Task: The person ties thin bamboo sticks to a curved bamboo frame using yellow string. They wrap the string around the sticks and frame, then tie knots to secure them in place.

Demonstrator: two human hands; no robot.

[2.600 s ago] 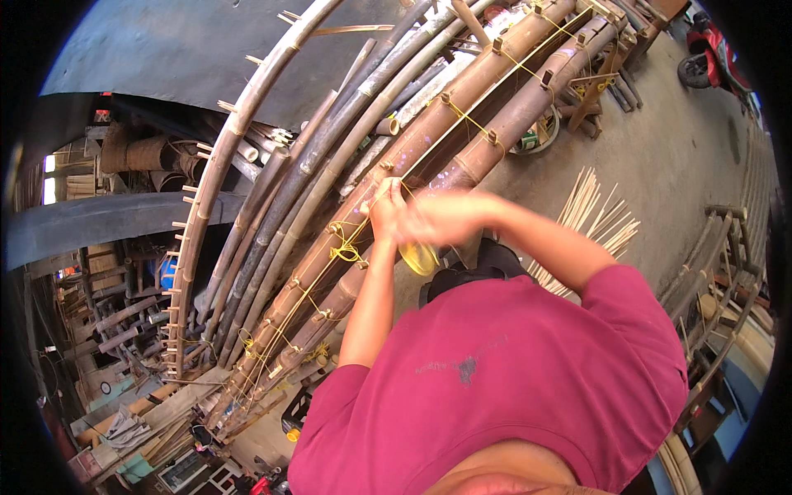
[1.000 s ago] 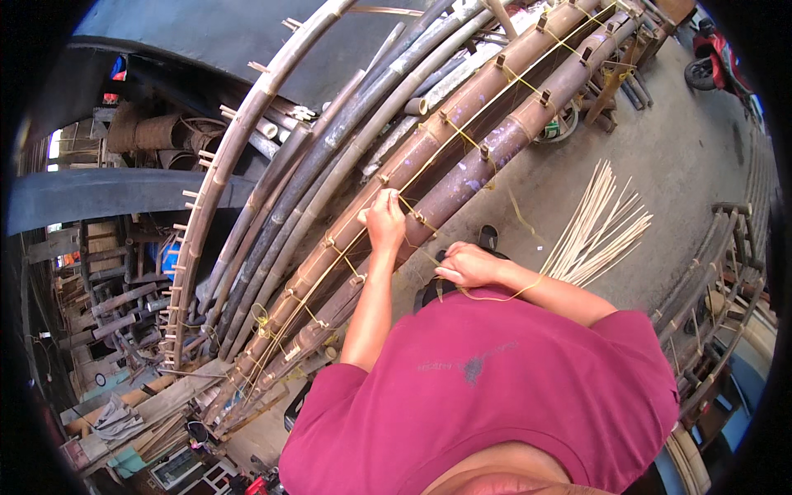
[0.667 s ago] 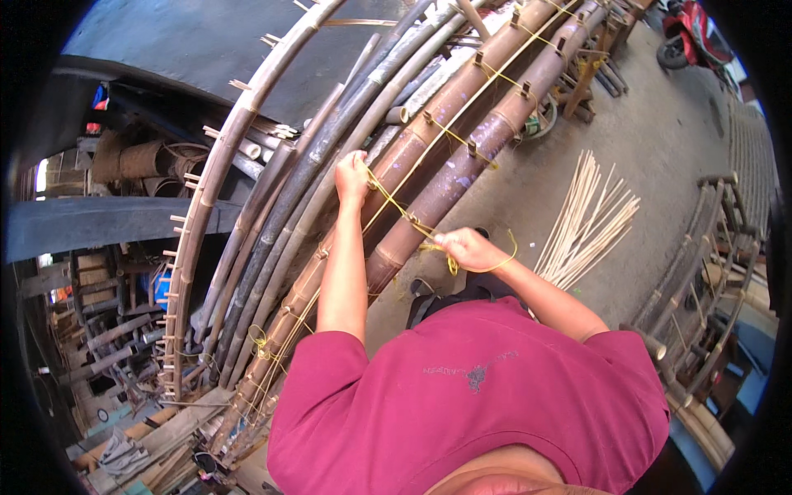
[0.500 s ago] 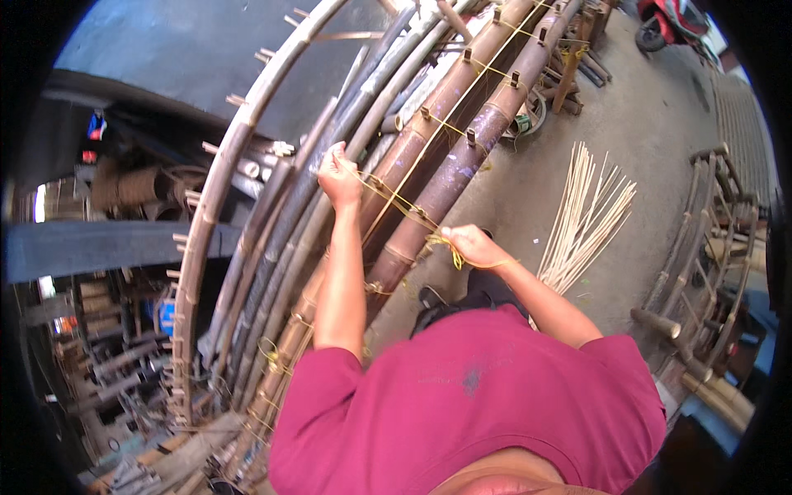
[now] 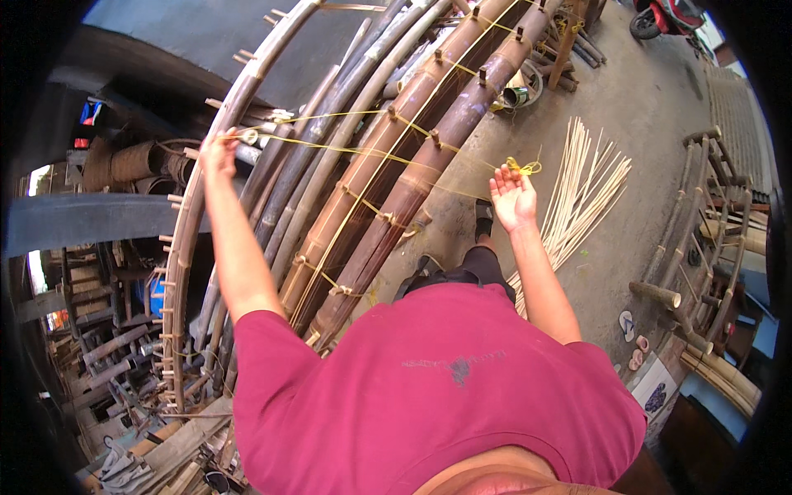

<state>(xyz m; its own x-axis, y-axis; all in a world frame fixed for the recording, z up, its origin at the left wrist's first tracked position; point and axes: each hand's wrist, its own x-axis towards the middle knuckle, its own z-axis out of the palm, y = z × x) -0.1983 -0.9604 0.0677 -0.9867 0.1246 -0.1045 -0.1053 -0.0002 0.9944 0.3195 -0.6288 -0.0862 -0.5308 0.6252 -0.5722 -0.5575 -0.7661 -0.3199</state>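
The left hand (image 5: 219,153) pinches the yellow string (image 5: 371,153); the right hand (image 5: 513,198), open, hooks its end. Pulled hard, the string may snap or slip off the bamboo poles (image 5: 396,190).

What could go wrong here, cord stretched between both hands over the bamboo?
The yellow cord runs taut from the left hand across the bamboo poles to the right hand. It may snag on the pegs. The right hand looks open, so its cord end could slip free.
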